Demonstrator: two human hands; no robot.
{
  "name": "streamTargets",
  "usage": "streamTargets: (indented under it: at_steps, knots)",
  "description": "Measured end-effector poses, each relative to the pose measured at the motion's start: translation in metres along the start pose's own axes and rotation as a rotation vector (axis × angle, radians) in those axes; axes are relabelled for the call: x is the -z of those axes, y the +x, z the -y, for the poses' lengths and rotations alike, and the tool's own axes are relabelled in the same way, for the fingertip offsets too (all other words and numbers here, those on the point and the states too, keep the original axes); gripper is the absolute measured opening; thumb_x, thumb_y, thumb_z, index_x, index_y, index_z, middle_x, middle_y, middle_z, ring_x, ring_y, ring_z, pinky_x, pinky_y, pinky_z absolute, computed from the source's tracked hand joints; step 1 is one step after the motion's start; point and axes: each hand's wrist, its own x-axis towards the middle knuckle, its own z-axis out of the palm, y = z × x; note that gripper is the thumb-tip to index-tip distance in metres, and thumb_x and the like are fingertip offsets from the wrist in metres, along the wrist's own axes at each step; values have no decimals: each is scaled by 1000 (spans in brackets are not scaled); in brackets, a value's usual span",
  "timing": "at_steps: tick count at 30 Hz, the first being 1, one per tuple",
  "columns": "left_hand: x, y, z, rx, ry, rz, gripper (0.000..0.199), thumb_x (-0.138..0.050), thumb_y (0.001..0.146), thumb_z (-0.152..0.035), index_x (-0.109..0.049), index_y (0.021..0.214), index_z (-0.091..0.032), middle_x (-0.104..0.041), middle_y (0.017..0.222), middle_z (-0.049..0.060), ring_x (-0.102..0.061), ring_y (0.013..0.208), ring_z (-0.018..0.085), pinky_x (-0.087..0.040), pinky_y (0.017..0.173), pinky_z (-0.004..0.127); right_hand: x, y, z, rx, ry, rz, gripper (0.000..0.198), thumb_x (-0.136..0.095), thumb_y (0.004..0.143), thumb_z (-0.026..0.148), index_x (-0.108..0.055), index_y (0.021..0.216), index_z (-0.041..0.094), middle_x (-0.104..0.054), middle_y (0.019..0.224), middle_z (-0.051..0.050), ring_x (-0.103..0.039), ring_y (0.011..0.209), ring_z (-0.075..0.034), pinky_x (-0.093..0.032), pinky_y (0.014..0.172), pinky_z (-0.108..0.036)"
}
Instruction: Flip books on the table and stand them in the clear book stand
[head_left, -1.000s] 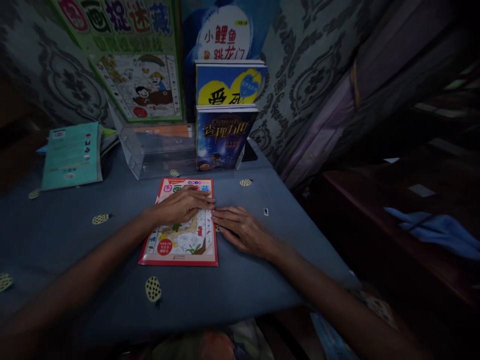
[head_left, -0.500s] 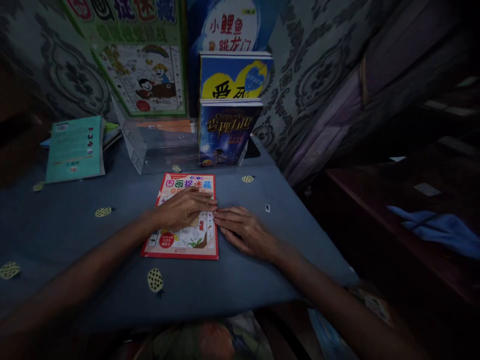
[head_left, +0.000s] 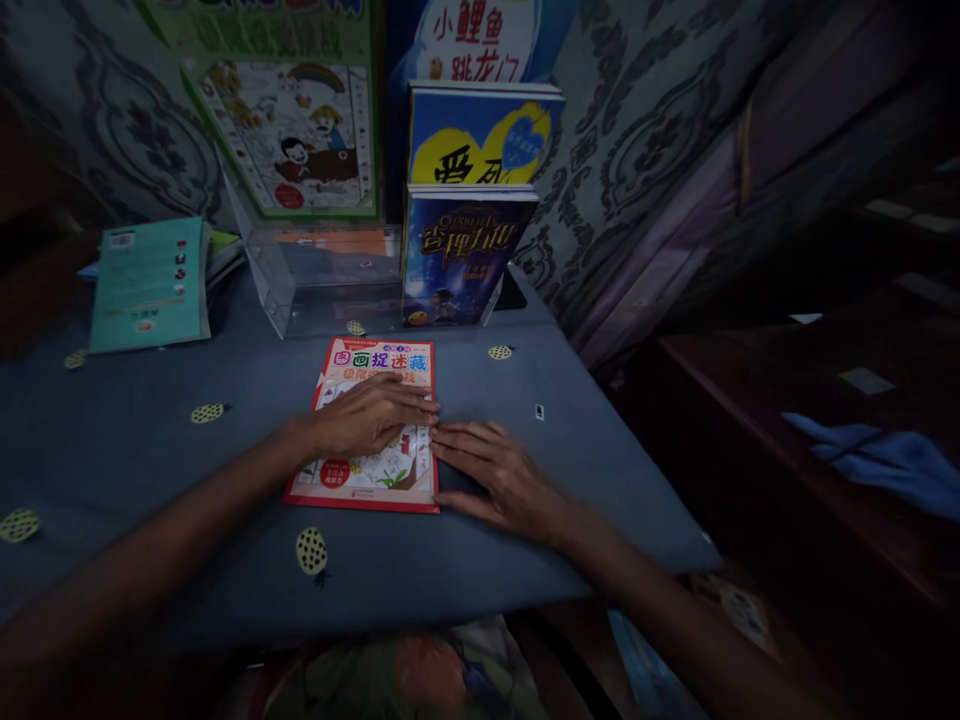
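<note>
A thin red-bordered picture book (head_left: 375,492) lies face up on the blue-grey tablecloth, coloured Chinese characters across its top. My left hand (head_left: 367,415) rests flat over the middle of its cover, fingers stretched toward the right edge. On the table beside that edge lies my right hand (head_left: 502,475), its fingertips against the book's right side and close to my left fingertips. The right thumb is spread apart toward the book's lower right corner. Neither hand grips anything.
Behind the book, a clear acrylic stand (head_left: 330,305) holds upright books, among them a dark blue one (head_left: 465,260) and a large green one (head_left: 300,140). A teal book (head_left: 150,285) lies on others at the left. The table's right edge drops off beside a dark red surface (head_left: 750,420).
My right thumb has spread away from the fingers, toward the book's lower corner. My left hand stays on the cover. The view has shifted slightly.
</note>
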Motion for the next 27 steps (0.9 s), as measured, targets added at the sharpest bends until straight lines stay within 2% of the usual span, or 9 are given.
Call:
streamTargets:
  at_steps: [3,5,15,22,27]
  knots:
    - [0,0,1,-6,8,16,40,-46,92,-11,-63,126,-26,-63,134,3,-52,132,17,-35,111,44,0,-1,10,-38,-39,16,69,-65,84,59,-56,135,13,-64,131,-19,-58,122,-32,-48,98,-54]
    - [1,0,1,-3,10,16,41,-47,91,-10,-62,126,-25,-63,135,3,-51,133,17,-34,112,44,-2,-2,16,-60,-63,19,73,-65,83,61,-54,137,12,-62,133,-20,-57,123,-33,-47,99,-54]
    - [-1,2,-1,64,45,21,45,-45,92,-10,-60,131,-26,-62,137,3,-50,134,19,-32,113,47,0,-6,10,-58,-69,19,47,-59,95,40,-55,136,18,-64,131,-14,-60,120,-28,-50,99,-51]
    - [0,2,-1,70,34,41,46,-47,93,-12,-57,134,-30,-60,138,2,-50,134,19,-31,113,48,0,-6,8,-36,-33,-19,46,-59,95,38,-55,136,18,-65,130,-14,-61,119,-28,-53,96,-50]
    - [5,3,-4,39,1,89,47,-46,90,-8,-59,130,-27,-60,138,2,-48,136,18,-27,116,49,-1,-8,8,-27,-4,-39,45,-58,96,37,-54,137,20,-68,127,-13,-62,117,-27,-53,95,-50]
